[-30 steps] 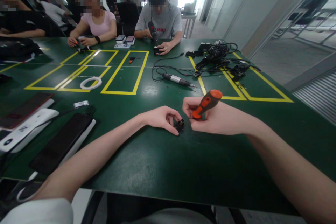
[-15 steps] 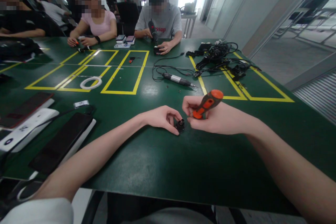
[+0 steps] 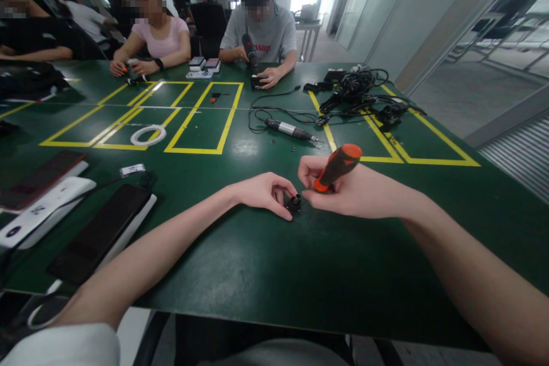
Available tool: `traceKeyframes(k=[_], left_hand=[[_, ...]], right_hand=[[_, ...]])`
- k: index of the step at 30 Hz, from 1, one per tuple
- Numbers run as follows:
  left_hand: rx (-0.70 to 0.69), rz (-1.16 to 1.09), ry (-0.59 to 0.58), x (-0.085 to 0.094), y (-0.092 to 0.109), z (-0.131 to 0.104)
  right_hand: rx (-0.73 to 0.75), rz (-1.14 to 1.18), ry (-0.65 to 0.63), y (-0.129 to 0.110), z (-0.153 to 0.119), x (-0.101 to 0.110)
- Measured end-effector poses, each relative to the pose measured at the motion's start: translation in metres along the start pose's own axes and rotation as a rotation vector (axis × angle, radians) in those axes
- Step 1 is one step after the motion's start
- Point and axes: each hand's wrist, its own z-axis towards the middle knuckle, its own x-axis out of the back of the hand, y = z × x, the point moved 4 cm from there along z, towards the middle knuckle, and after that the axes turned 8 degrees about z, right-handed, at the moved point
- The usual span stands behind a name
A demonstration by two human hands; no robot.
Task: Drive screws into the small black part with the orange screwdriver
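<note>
My left hand (image 3: 269, 193) pinches a small black part with a round tube on top (image 3: 294, 203), its thumb and fingers curled about it at the table surface. Just to the right, my right hand (image 3: 343, 190) is wrapped round the lower end of an orange and dark grey screwdriver (image 3: 341, 166). The handle tilts up and to the right. Its shaft and tip are hidden by my fingers. My right fingertips are very near the black part; I cannot tell whether they touch it.
A corded electric screwdriver (image 3: 291, 130) lies ahead on the green table (image 3: 214, 251). Tangled black cables (image 3: 355, 91) are at the back right. A white ring (image 3: 148, 135) and phones on power banks (image 3: 103, 229) lie left. Across the table, a person (image 3: 261, 28) holds a power tool (image 3: 250, 51).
The screwdriver handle has turned in my right hand and leans slightly further left. My left hand and the black part stay in place.
</note>
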Motion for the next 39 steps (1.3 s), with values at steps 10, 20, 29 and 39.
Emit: traceKeyframes(k=[10, 20, 29, 39], left_hand=[[-0.003, 0.000, 0.013, -0.0002, 0.0011, -0.0001], [0.000, 0.002, -0.009, -0.0004, -0.0003, 0.0006], [0.000, -0.003, 0.001, -0.0008, 0.0007, 0.0002], [0.012, 0.006, 0.004, 0.0003, 0.0026, -0.0006]], right_hand=[[-0.001, -0.010, -0.023, -0.0026, -0.0005, 0.0001], [-0.014, 0.000, 0.011, 0.0002, -0.0010, 0.0016], [0.009, 0.030, 0.002, 0.0002, -0.0015, -0.0002], [-0.019, 0.004, -0.001, -0.0052, -0.0011, 0.0003]])
